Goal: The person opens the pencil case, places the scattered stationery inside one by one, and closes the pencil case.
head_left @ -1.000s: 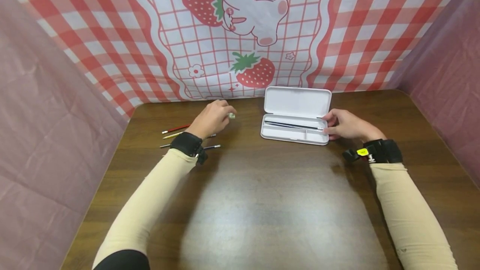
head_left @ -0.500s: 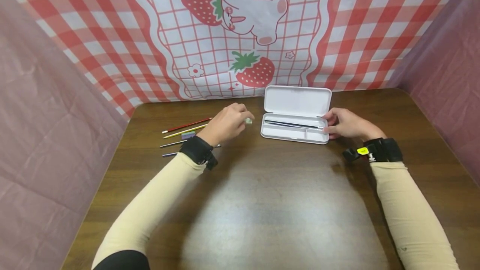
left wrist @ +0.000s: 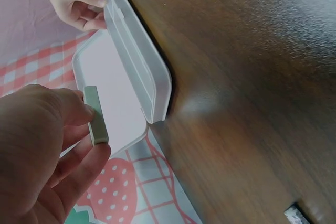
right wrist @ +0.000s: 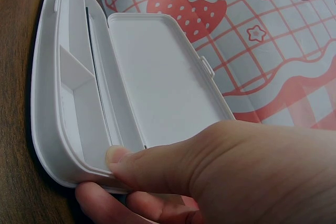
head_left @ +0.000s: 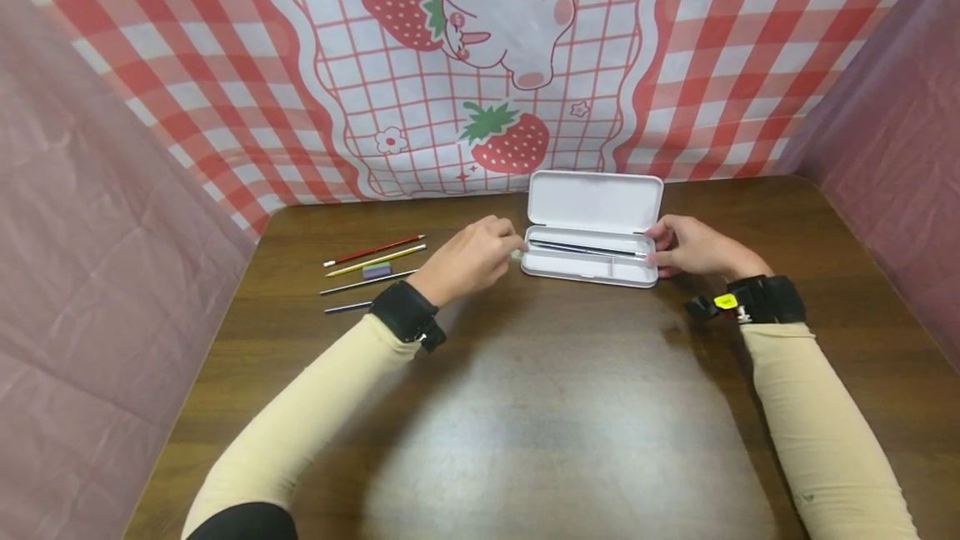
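My left hand (head_left: 468, 261) pinches a small pale green eraser (left wrist: 95, 115) between thumb and fingers. In the head view it is just left of the white pencil case (head_left: 570, 267), and the fingers mostly hide the eraser. The case lies with its lid (head_left: 595, 200) raised against the cloth. Dark pencils (head_left: 577, 249) lie in its long rear compartment; a divider (right wrist: 77, 66) splits the front part. My right hand (head_left: 693, 248) grips the case's right end, the thumb (right wrist: 119, 157) on the rim and the fingers against the outer wall.
Left of the left hand lie a red pencil (head_left: 375, 250), a yellow pencil (head_left: 378, 260) and two dark ones, partly hidden by the wrist. A purple-grey block (head_left: 377, 271) sits among them. Behind the wooden table (head_left: 555, 407) hangs a checked strawberry cloth (head_left: 420, 165).
My left hand has moved right with the eraser, from near the pencils to the case's left end, uncovering more of the loose pencils. The right hand stays on the case.
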`<state>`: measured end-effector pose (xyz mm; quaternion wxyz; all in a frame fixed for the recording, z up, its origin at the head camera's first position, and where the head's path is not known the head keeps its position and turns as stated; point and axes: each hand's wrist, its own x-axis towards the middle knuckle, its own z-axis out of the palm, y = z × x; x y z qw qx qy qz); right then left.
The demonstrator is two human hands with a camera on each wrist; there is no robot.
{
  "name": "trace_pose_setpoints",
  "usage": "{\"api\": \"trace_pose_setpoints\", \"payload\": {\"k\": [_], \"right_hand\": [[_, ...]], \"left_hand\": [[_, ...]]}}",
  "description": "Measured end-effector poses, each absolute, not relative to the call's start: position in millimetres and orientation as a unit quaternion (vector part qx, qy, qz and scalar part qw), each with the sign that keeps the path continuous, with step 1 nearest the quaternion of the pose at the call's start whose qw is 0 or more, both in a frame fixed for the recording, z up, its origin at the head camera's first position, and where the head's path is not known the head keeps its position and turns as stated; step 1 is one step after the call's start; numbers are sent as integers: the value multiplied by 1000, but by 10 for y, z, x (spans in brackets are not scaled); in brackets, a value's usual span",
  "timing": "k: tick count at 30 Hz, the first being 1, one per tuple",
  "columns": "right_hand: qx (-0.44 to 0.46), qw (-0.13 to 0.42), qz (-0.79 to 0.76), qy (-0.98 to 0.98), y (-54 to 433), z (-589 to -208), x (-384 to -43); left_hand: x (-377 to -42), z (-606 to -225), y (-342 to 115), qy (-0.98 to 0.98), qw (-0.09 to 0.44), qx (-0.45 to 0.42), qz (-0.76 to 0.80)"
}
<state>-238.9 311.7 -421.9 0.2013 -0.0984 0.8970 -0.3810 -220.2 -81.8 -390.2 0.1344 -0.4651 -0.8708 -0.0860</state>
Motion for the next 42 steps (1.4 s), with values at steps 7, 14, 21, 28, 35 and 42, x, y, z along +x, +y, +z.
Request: {"api": "trace_pose_setpoints", "payload": {"k": [7, 14, 21, 28, 35, 42], "right_hand": [[-97, 203, -375, 899, 3111, -4199, -2387], [-99, 200, -375, 900, 3117, -4208, -2389], [-97, 200, -373, 901, 3122, -4221, -2397], [-100, 198, -376, 900, 3122, -4210, -2385], [-96, 202, -376, 899, 3116, -4205, -2374], [-100, 200, -376, 899, 3118, -4202, -2388]], "left_hand": [[-2236, -3890, -783, -867, 138, -470, -93], [-2255, -3856, -676, -870, 130, -466, -96], [-2276, -3808, -559, -878, 115, -454, -100], [-2329, -3778, -454, -879, 117, -450, -110], [-2378, -3739, -380, -877, 118, -450, -121], [-2402, -3776, -340, -882, 104, -441, -133]]}}
